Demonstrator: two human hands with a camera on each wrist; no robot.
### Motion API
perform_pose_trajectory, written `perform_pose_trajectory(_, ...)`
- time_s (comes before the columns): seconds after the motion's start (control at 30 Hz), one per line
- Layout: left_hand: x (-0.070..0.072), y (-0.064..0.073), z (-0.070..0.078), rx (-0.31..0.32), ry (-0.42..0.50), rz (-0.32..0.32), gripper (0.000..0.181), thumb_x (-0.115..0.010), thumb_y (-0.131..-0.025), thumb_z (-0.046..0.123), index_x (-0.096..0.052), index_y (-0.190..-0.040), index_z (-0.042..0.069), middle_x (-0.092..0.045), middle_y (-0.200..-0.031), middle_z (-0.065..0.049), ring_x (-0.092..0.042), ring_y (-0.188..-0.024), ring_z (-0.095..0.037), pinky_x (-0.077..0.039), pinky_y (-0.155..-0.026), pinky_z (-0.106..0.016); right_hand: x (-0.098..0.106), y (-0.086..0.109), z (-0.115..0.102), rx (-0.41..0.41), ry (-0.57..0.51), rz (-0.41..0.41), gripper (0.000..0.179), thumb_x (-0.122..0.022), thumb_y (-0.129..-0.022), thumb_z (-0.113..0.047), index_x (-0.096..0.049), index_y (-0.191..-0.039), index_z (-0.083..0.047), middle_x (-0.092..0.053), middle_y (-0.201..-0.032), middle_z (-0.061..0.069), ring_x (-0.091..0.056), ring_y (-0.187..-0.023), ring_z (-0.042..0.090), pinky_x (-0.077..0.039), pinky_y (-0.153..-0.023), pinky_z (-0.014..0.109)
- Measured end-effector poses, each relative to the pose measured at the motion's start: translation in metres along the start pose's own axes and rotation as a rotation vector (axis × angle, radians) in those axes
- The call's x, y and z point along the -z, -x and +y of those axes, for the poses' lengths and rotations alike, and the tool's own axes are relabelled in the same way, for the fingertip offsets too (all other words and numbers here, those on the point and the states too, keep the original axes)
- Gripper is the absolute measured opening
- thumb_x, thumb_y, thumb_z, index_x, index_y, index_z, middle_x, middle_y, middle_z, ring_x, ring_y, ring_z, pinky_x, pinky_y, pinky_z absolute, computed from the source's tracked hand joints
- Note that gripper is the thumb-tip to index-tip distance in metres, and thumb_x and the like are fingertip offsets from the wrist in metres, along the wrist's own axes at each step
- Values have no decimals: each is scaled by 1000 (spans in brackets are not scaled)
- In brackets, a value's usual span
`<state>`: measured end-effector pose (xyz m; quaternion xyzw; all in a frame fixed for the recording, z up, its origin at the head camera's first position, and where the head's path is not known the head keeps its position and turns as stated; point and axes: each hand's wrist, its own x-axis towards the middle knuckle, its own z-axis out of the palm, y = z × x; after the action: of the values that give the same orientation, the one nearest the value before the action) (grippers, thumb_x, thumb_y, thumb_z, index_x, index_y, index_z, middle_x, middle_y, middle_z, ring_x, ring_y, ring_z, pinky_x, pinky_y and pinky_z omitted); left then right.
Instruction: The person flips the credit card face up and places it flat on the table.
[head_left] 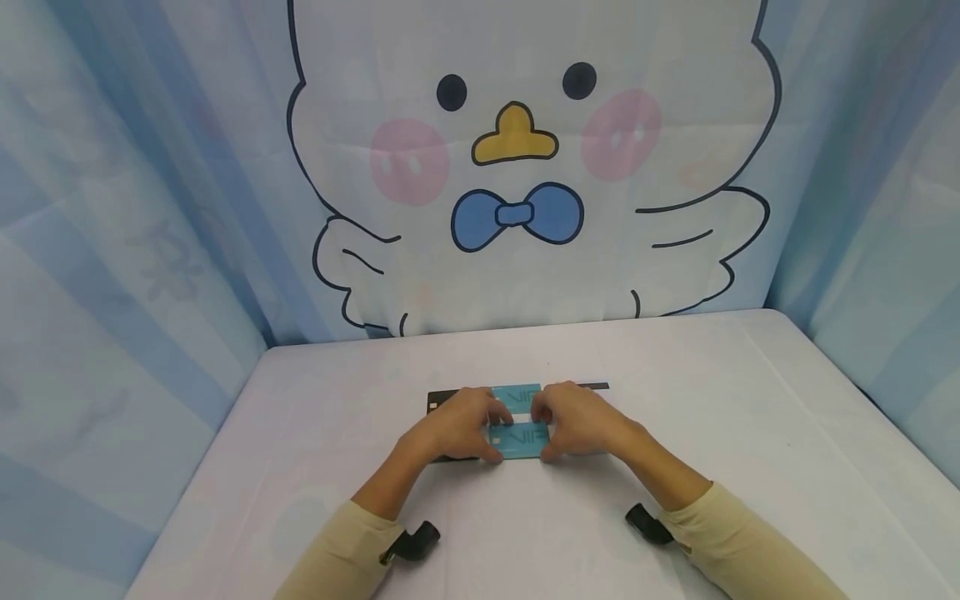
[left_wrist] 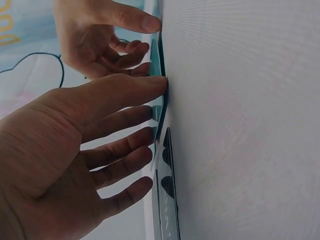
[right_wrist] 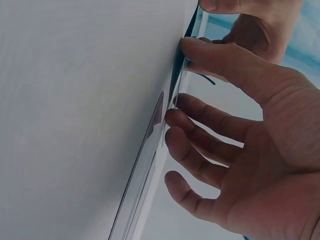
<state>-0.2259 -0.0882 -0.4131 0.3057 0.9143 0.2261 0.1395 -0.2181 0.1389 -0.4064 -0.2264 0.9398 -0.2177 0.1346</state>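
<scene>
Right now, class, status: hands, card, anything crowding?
Left hand, right hand pinching ends of nearer blue VIP card. Second blue VIP card beyond. Black card partly behind left hand.

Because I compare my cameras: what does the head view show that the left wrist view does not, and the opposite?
Only the head view: beige sleeves and black printed eyes.
Only the left wrist view: the left palm.
Both: the left hand, the right hand, the lower blue VIP card they pinch, and the white tabletop.

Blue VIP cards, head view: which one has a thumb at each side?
The nearer blue card, between the thumbs of the left hand and right hand; no thumb touches the farther blue card.
</scene>
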Motion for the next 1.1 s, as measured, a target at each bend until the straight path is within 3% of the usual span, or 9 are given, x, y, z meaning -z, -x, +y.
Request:
perform_pose_trajectory(0.23, 0, 1, 1, 1, -20, 5, 47, -92, -79, 22, -76, -121, 12, -70, -109, -1, -60, -99, -15, -52, -90, -30, -1, 0, -2, -7, 0, -2, 45, -97, -69, -20, -73, -106, -12, -64, -94, -2, -56, -86, 16, -51, -84, 39)
perform_pose_trajectory(0.7, 0, 5, 5, 23, -18, 9, 45, -93, -78, 21, -77, -120, 13, -66, -109, 1, -56, -95, -15, -48, -83, -26, -2, 2, -5, -22, -13, 8, 44, -97, -69, -19, -73, -105, -12, -64, -94, -1, -56, -86, 17, -52, -84, 40)
perform_pose_trajectory(1.1, -2, 5, 7, 48, -47, 5, 48, -93, -78, 24, -76, -123, 14, -69, -114, 3, -58, -104, -12, -52, -98, -33, -2, 5, -8, -22, -17, 21, 43, -97, -69, -17, -73, -104, -11, -63, -93, 1, -55, -85, 18, -51, -83, 39)
